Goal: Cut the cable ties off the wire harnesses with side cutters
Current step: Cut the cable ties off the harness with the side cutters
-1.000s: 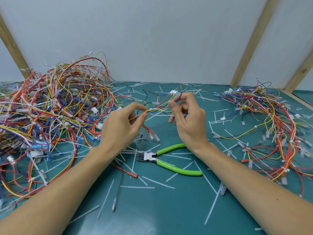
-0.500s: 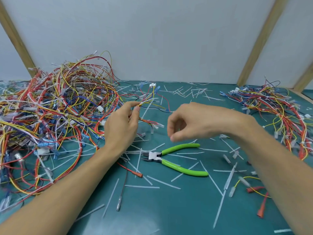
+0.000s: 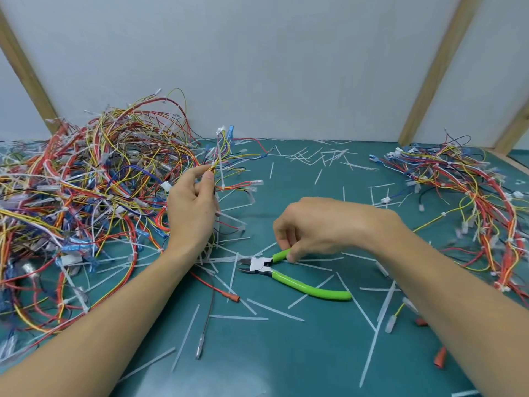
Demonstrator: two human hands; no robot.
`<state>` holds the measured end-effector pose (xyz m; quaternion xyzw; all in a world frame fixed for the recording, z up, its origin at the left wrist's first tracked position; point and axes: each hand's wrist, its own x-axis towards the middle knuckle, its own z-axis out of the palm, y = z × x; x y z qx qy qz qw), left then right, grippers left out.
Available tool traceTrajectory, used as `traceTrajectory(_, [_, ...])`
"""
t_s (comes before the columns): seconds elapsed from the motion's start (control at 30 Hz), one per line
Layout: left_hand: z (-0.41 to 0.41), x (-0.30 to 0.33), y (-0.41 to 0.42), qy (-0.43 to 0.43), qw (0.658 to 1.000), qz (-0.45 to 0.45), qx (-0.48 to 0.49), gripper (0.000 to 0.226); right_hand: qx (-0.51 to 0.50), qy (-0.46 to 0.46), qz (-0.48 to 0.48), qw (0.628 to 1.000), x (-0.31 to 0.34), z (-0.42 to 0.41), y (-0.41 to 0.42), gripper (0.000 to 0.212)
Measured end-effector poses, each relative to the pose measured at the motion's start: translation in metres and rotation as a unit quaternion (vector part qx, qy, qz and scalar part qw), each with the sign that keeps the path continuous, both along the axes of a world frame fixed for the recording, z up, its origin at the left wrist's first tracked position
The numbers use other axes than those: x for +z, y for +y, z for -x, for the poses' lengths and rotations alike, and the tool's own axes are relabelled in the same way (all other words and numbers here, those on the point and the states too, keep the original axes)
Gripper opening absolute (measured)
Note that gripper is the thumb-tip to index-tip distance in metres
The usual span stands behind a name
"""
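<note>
Beside the big pile of wires [image 3: 71, 202], the left hand [image 3: 191, 213] still pinches one harness [image 3: 220, 164] upright, while the right hand [image 3: 323, 224] has dropped onto the cutters [image 3: 286, 275], fingertips closing on a handle, so cutting seems next.

A teal-green bench [image 3: 300, 368] carries everything. A large tangled heap of wire harnesses [image 3: 86, 196] covers its left side and a smaller pile of harnesses [image 3: 472, 202] lies at the right. Green-handled side cutters [image 3: 286, 275] lie near the middle. Cut white cable ties [image 3: 274, 310] are scattered across the surface, among a few loose red terminals [image 3: 233, 298].
</note>
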<state>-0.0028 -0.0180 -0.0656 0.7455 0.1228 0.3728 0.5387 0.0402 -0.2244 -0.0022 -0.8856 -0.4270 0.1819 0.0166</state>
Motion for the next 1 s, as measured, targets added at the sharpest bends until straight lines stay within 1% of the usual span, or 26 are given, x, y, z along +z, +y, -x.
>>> traceTrajectory(0.1, [0.000,-0.001,0.001,0.001,1.000,0.005,-0.004,0.021,0.009,0.049,-0.033,0.998,0.008,-0.007,-0.007,0.009])
traceTrajectory(0.17, [0.000,-0.002,0.002,0.005,1.000,0.001,0.000,0.023,0.002,0.058,-0.074,0.996,0.015,-0.016,-0.014,0.009])
traceTrajectory(0.23, [0.000,-0.002,0.002,0.009,1.000,0.001,0.003,0.026,-0.005,0.071,-0.125,0.990,0.020,-0.026,-0.022,0.009])
traceTrajectory(0.3, [-0.001,-0.002,0.003,0.016,1.000,0.004,0.001,0.028,-0.018,0.097,-0.197,0.975,0.021,-0.035,-0.028,0.004])
traceTrajectory(0.37, [-0.001,-0.002,0.003,0.021,1.000,0.001,-0.008,0.028,-0.052,0.143,-0.294,0.944,0.018,-0.043,-0.033,0.006])
traceTrajectory(0.43, [0.000,-0.002,0.002,0.018,1.000,0.000,-0.013,0.026,-0.104,0.199,-0.386,0.895,0.013,-0.048,-0.034,0.007])
traceTrajectory(0.5, [0.000,-0.002,0.002,0.015,1.000,0.003,-0.016,0.024,-0.156,0.248,-0.446,0.846,0.008,-0.050,-0.032,0.007])
traceTrajectory(0.57, [-0.001,-0.002,0.002,0.015,1.000,0.004,-0.016,0.026,-0.204,0.299,-0.481,0.799,0.004,-0.053,-0.029,0.013])
traceTrajectory(0.63, [-0.002,-0.004,0.003,0.018,1.000,0.004,-0.016,0.029,-0.246,0.373,-0.507,0.737,0.006,-0.053,-0.027,0.024])
traceTrajectory(0.7, [-0.003,-0.005,0.004,0.018,1.000,0.002,-0.018,0.032,-0.258,0.448,-0.528,0.674,0.008,-0.053,-0.026,0.037])
traceTrajectory(0.77, [-0.004,-0.006,0.004,0.019,1.000,-0.001,-0.020,0.033,-0.247,0.492,-0.544,0.633,0.009,-0.053,-0.026,0.053])
traceTrajectory(0.8, [-0.004,-0.006,0.005,0.020,1.000,-0.001,-0.022,0.032,-0.244,0.498,-0.550,0.625,0.009,-0.054,-0.027,0.060])
traceTrajectory(0.87, [-0.004,-0.007,0.006,0.023,0.999,0.000,-0.025,0.030,-0.245,0.484,-0.556,0.630,0.008,-0.055,-0.027,0.069])
traceTrajectory(0.9, [-0.003,-0.006,0.006,0.023,0.999,0.000,-0.026,0.029,-0.245,0.476,-0.559,0.633,0.007,-0.055,-0.026,0.071])
traceTrajectory(1.0, [-0.003,-0.006,0.004,0.023,0.999,-0.006,-0.028,0.026,-0.238,0.475,-0.574,0.623,0.003,-0.055,-0.024,0.075])
